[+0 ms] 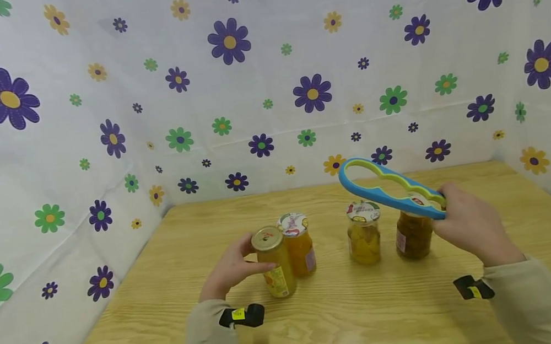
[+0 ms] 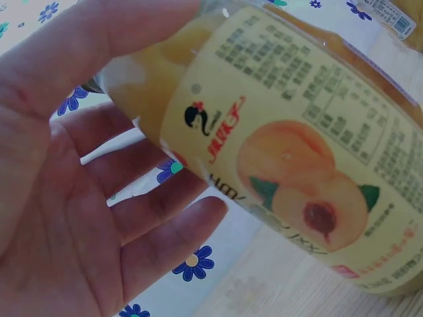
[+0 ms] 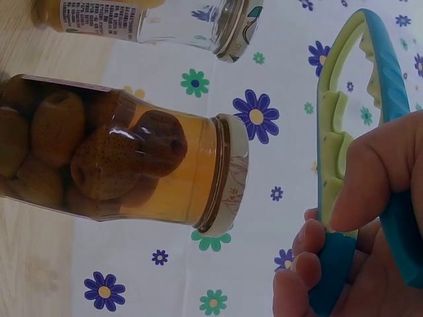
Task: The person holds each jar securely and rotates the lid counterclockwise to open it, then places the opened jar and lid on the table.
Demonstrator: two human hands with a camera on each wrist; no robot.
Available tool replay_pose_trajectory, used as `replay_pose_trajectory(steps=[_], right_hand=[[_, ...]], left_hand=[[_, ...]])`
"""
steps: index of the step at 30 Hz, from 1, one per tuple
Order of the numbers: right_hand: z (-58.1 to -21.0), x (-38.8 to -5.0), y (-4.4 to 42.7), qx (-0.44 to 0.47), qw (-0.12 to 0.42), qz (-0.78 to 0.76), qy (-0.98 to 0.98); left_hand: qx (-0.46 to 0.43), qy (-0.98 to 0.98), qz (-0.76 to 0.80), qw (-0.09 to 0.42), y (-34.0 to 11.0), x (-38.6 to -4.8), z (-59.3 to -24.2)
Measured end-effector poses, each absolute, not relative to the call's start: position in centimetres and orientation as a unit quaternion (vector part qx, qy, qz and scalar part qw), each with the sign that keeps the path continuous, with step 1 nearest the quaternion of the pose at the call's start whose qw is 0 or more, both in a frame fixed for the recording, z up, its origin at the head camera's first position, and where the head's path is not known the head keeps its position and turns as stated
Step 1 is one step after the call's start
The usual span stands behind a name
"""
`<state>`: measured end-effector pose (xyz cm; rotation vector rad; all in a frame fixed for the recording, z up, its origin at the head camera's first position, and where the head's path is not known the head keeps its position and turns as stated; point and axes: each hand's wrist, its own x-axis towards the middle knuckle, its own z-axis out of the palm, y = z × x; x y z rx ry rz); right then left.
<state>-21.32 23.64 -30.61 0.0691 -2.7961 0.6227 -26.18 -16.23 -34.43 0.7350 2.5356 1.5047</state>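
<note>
My left hand [image 1: 234,264] is round a jar of yellow peaches [image 1: 277,269], thumb on the near side and fingers reaching behind it. In the left wrist view the peach label [image 2: 304,178] fills much of the picture, and the little finger stands free of the glass. My right hand [image 1: 470,225] grips one end of a blue and green jar opener [image 1: 371,187], raised above the jars. Its scalloped inner edge shows in the right wrist view. Below and behind it stands a jar of dark brown fruit [image 3: 99,152], lid partly hidden in the head view.
A jar of orange fruit [image 1: 302,252] stands right beside the peach jar. Another jar of yellow fruit [image 1: 364,243] is left of the dark one. All are on a wooden table [image 1: 358,308], with a flowered white cloth [image 1: 266,73] behind and at both sides.
</note>
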Motion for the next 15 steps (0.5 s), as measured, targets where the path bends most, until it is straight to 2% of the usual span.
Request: replay_pose_trajectory(steps=[15], right_hand=[[-30.42, -21.28, 22.83, 0.034, 0.145, 0.210, -0.966]], left_hand=[[0.267, 0.828, 0.486, 0.078, -16.08, -26.83, -34.99]])
